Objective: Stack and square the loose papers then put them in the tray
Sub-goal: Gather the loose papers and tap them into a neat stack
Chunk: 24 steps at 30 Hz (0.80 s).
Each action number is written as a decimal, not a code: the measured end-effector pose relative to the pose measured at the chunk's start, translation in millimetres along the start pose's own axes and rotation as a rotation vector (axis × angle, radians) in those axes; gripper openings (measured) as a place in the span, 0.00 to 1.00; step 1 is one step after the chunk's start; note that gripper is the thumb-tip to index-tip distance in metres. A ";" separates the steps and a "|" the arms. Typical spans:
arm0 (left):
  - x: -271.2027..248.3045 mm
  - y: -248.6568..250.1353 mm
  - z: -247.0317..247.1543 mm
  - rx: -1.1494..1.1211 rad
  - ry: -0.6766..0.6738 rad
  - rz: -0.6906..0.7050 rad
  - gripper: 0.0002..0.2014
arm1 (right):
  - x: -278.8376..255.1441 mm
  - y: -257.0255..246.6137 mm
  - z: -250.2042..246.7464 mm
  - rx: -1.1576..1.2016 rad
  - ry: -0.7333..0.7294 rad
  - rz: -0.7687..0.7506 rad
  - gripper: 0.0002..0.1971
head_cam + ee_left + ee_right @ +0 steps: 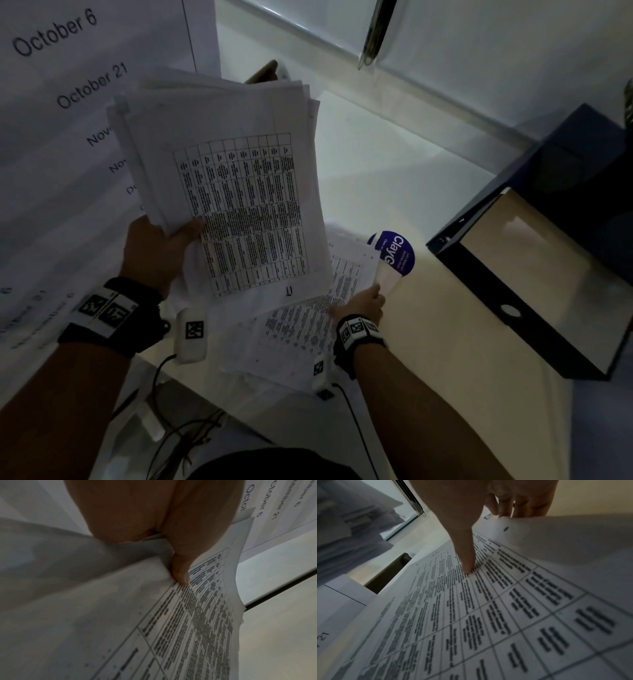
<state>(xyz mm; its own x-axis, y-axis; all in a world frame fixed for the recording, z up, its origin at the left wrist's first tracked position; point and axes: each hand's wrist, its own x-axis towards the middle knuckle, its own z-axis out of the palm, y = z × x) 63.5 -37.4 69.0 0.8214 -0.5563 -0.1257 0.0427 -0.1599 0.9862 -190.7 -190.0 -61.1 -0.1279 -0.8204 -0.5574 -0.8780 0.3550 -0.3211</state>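
white paper stack point(219, 164), edges uneven, held raised above the desk point(370, 178) by the left hand point(154, 253), thumb clamped on top; right hand point(359, 303) pinches the loose sheets point(301, 325) lying on the desk; dark tray point(534, 260) stands well to the right.

- All three views are dim and greyish
- Head view: a pale glow on the table point(376, 164) at centre, corners dark
- Wrist views: printed text blurs toward the edges

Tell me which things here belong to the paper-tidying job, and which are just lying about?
Job:
- paper stack, gripped by left hand
- loose sheets, gripped by right hand
- tray

Lying about:
- date poster
- purple sticker
- cables
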 end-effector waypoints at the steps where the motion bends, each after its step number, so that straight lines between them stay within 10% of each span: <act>1: 0.3 -1.1 -0.8 0.004 -0.002 0.004 0.14 | -1.9 -3.1 1.0 -0.002 0.006 0.015 0.63; 14: 0.2 -47.9 5.6 -0.064 -0.151 -0.248 0.20 | -7.5 10.0 -38.5 0.287 -0.045 -0.115 0.14; 21: -5.2 -121.6 24.1 0.030 -0.239 -0.578 0.49 | -45.2 -22.0 -146.9 0.170 0.373 -0.484 0.15; 24: -10.4 -126.2 38.5 0.150 -0.239 -0.653 0.46 | -72.2 -50.2 -191.3 0.139 0.540 -0.613 0.15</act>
<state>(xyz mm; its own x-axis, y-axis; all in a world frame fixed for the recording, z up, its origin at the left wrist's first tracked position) 27.7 -42.8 -58.2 0.5066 -0.4699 -0.7229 0.3907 -0.6223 0.6783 -225.6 -234.4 141.7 0.1203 -0.9762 0.1803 -0.8035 -0.2024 -0.5599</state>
